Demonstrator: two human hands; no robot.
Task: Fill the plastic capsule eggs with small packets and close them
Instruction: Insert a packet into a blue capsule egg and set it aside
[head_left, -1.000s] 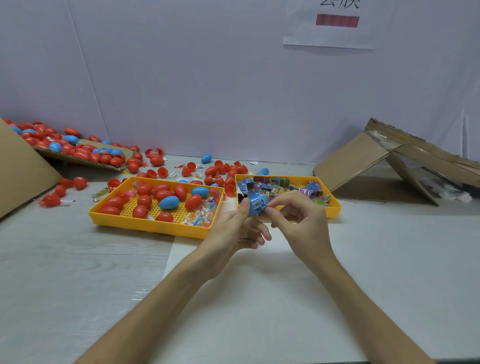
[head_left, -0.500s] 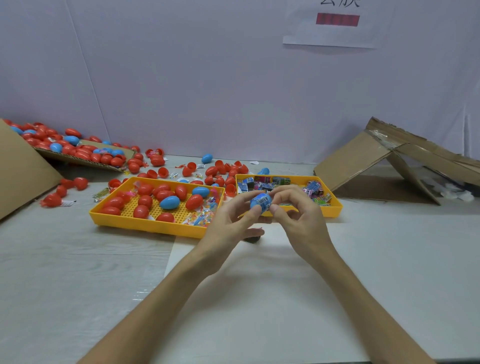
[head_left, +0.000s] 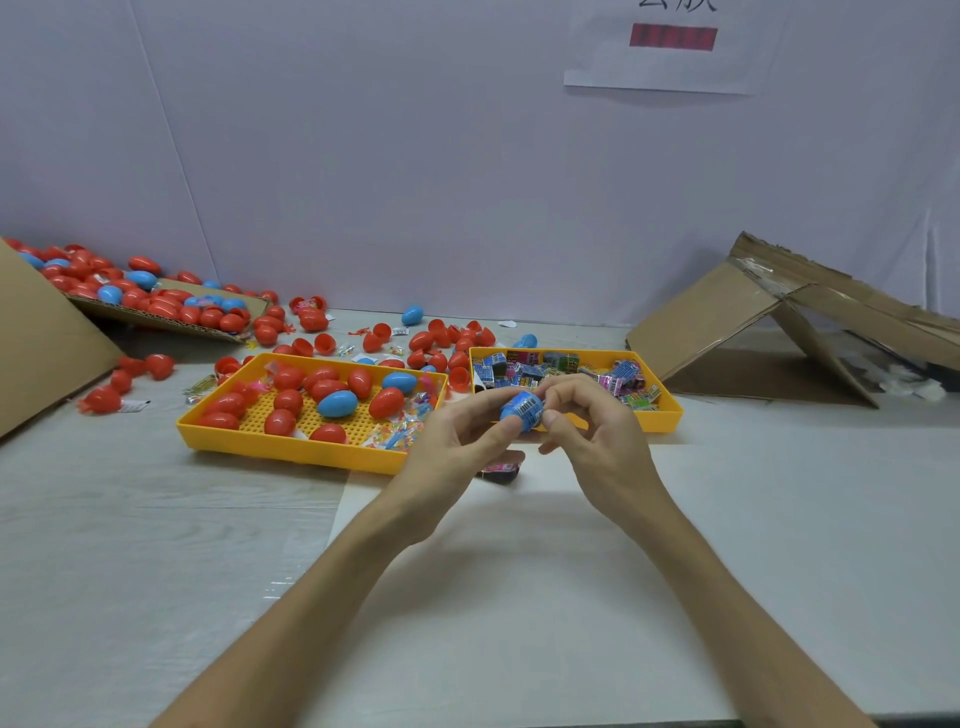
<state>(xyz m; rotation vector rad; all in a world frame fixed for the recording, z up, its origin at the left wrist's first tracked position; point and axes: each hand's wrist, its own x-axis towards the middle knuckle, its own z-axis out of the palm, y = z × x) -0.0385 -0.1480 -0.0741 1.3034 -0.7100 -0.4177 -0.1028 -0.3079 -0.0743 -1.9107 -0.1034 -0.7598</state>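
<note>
Blue plastic capsule egg (head_left: 511, 409), a barcoded small packet (head_left: 531, 414) at its mouth, is above the table's middle. Toward the far edge, the left yellow plastic tray (head_left: 291, 451) holds red and blue eggs, and the right yellow plastic tray (head_left: 669, 419) holds colourful packets. Left hand (head_left: 457, 441) and right hand (head_left: 597, 439) pinch the egg with curled fingertips.

I see the left hand (head_left: 453, 446) and right hand (head_left: 598, 441) pinching a blue plastic capsule half (head_left: 510, 411) with a small blue barcoded packet (head_left: 531, 410) stuffed in it, just before a yellow plastic egg tray (head_left: 291, 453) and a yellow plastic packet tray (head_left: 665, 418)
</note>
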